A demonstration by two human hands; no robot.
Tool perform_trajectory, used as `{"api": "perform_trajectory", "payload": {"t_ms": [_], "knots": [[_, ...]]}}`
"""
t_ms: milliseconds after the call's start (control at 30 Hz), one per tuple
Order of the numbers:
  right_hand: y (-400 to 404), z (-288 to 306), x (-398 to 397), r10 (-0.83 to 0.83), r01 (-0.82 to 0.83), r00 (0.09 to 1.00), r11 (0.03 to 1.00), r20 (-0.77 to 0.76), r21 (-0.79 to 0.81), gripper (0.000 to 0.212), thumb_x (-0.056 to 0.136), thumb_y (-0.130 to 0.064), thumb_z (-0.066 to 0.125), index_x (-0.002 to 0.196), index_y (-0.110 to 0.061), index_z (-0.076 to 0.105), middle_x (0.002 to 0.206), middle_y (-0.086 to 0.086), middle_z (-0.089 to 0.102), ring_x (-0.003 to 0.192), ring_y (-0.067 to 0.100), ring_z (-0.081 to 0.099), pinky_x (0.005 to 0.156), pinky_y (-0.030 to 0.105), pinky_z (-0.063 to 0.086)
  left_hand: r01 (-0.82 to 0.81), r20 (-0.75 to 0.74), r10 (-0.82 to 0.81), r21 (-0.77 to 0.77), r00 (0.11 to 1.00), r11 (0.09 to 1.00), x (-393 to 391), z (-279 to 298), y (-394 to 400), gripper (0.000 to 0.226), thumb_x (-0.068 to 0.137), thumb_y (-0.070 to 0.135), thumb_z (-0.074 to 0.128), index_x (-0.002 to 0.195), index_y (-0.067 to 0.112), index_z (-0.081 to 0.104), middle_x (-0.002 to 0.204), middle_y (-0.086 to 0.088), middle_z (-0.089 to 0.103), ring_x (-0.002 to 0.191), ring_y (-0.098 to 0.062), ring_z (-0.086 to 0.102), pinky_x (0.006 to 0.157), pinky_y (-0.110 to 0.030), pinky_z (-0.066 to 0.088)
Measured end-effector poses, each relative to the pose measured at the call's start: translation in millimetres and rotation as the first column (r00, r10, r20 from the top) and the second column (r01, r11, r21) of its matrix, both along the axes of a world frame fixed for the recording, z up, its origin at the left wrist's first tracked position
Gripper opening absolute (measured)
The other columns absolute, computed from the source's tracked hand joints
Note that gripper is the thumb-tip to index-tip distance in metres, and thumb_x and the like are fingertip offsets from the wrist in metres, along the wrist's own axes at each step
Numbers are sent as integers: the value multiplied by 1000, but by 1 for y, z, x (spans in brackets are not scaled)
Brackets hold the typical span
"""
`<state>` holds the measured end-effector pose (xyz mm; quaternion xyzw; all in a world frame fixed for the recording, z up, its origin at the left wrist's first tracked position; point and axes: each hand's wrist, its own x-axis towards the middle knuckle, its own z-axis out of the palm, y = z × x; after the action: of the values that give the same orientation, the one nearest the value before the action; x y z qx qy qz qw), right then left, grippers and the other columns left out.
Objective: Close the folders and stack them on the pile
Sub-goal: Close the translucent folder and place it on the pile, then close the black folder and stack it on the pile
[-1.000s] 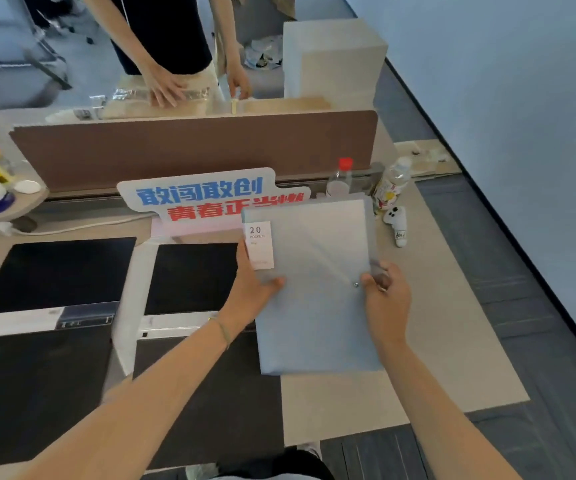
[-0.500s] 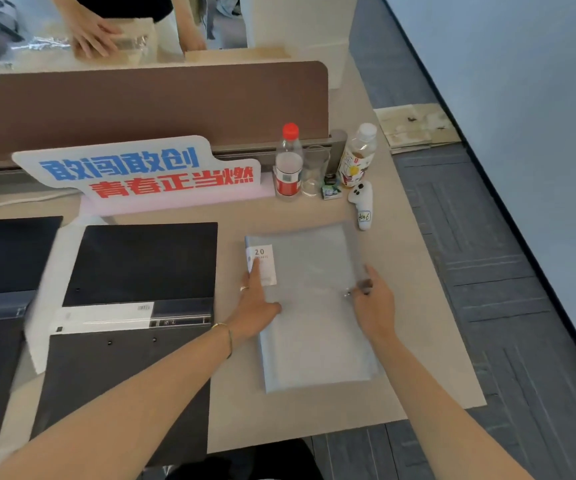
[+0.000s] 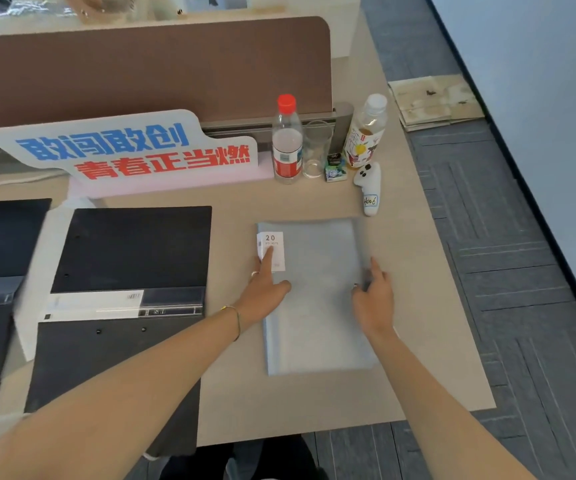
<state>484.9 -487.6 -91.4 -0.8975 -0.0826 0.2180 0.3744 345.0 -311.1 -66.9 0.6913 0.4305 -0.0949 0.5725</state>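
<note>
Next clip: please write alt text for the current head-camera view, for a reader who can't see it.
Both hands rest flat on a closed pale blue folder lying on a beige table: the left hand touches its white label, the right hand its right edge. An open black folder lies to the left; bottles, a glass and a sign stand behind.

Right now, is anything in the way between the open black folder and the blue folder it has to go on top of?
Nothing visible is. Bare desk lies between the open black folder and the blue folder. Only the left hand and right hand rest on the blue folder. The bottles stand farther back.
</note>
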Motion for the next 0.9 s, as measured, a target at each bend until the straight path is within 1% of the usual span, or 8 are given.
{"api": "perform_trajectory", "payload": {"t_ms": [67,167,267,367,500,633,700,900], "knots": [[-1,-2,-2,2,-1,999,1000,35,-21,74,86,-2,59,154,-13,34,128,16,50,114,38,53,102,46,44,-23,42,24,-15,999,1000,-4,4,2,83,97,11,47,163,32,3,168,6,16,139,-12,30,100,-22,26],[5,4,-9,13,-9,992,999,127,-35,74,79,3,60,150,-9,40,135,17,49,119,39,51,103,45,43,-71,129,71,-4,989,997,-14,13,9,79,90,12,46,159,36,17,162,10,25,148,-17,30,105,-27,31],[25,25,-22,93,-84,975,995,201,-55,74,79,1,62,149,-12,43,139,16,49,124,37,49,105,44,41,-130,131,119,75,984,989,-32,26,23,83,90,25,56,161,36,14,168,14,12,155,-14,14,122,-36,22],[55,47,-44,210,-200,944,978,254,-63,72,82,-3,63,149,-16,41,146,14,46,132,35,44,110,48,39,-172,136,150,166,979,971,-63,36,42,83,92,26,54,161,37,10,170,11,10,157,-16,10,124,-37,20],[96,75,-76,316,-310,909,948,270,-68,69,84,-4,63,148,-16,41,149,13,45,136,34,40,112,48,36,-232,135,205,234,969,944,-108,50,66,81,98,30,61,160,43,9,170,10,14,157,-21,16,124,-47,25],[130,89,-119,362,-361,902,931,236,-48,64,90,-13,68,147,-22,42,151,8,44,140,32,41,113,50,41,-298,150,265,269,952,916,-162,56,92,79,100,26,60,161,41,12,171,8,15,155,-21,24,120,-36,28],[142,92,-140,388,-384,894,921,225,-60,62,92,-14,65,149,-24,41,155,6,43,143,31,39,115,49,39,-311,149,279,280,949,908,-189,57,104,76,102,26,58,161,39,12,171,6,15,155,-22,25,118,-32,26],[167,85,-191,458,-446,864,889,211,-105,64,91,-10,60,149,-27,40,155,5,41,142,30,39,116,47,38,-346,88,336,323,938,881,-258,53,141,72,103,29,56,161,35,15,171,1,18,156,-28,21,125,-46,25]]}}
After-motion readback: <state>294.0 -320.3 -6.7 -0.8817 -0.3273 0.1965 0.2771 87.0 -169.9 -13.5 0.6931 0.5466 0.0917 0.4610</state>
